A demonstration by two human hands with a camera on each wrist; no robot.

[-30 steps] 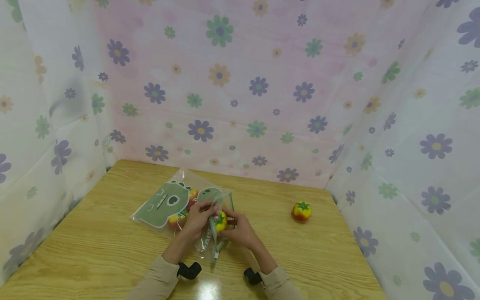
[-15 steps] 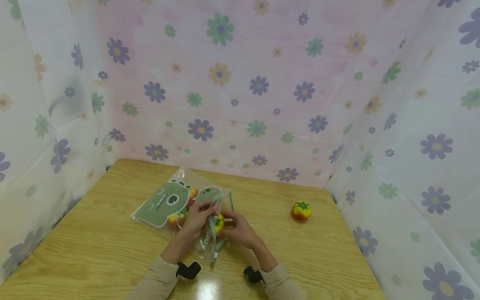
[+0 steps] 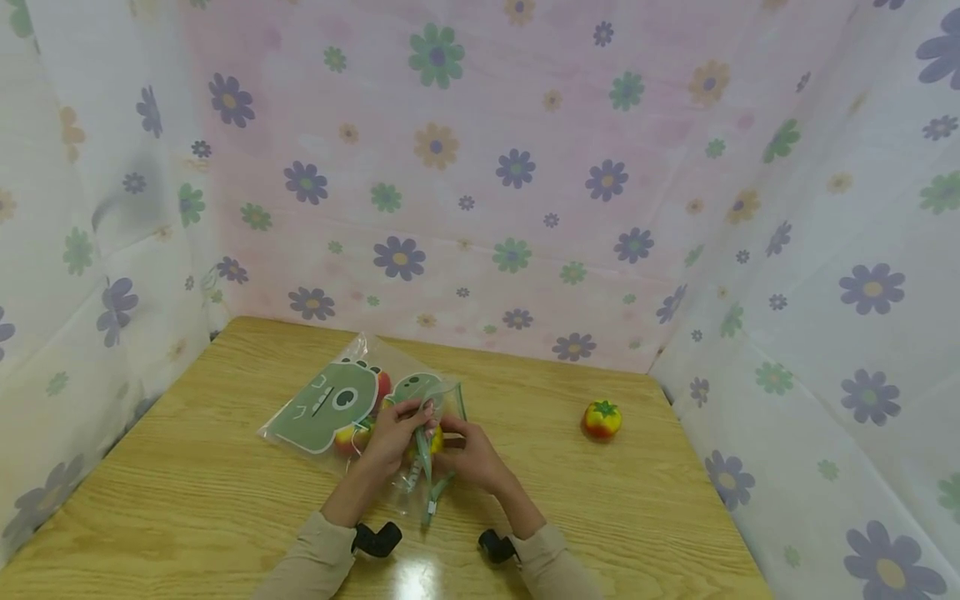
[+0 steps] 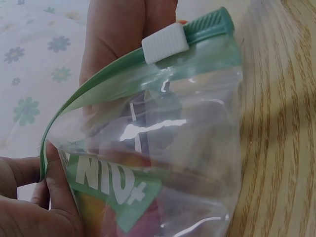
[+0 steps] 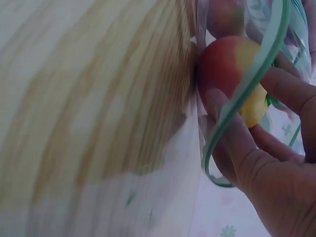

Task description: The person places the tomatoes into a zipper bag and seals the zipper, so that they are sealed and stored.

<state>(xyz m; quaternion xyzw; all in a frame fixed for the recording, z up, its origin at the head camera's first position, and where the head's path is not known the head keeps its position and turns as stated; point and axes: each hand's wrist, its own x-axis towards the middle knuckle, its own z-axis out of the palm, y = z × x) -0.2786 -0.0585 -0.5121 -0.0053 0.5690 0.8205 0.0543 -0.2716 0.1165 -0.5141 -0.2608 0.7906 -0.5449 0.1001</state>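
Note:
A clear zip bag (image 3: 303, 425) with a green cartoon dinosaur print lies on the table. My left hand (image 3: 390, 437) pinches the bag's green-edged mouth, keeping it apart. My right hand (image 5: 276, 163) reaches inside the mouth and holds a red-and-yellow toy fruit (image 5: 224, 64) with a green leafy top, fingers curled round it. The green rim crosses in front of that fruit. Deeper in the bag are further toy fruits, one (image 5: 226, 17) just beyond the held one. A white slider (image 4: 165, 43) sits near one end of the green zip.
Another red-and-yellow toy fruit (image 3: 602, 421) with a green top stands on the wooden table (image 3: 540, 517), to the right of the hands. Flower-printed cloth (image 3: 487, 208) hangs along the back and both sides. Black camera mounts (image 3: 378, 540) sit at the wrists.
My right hand has moved slightly left, carrying the toy fruit farther into the bag's mouth. My left hand keeps its place at the rim. The loose fruit on the table stays put.

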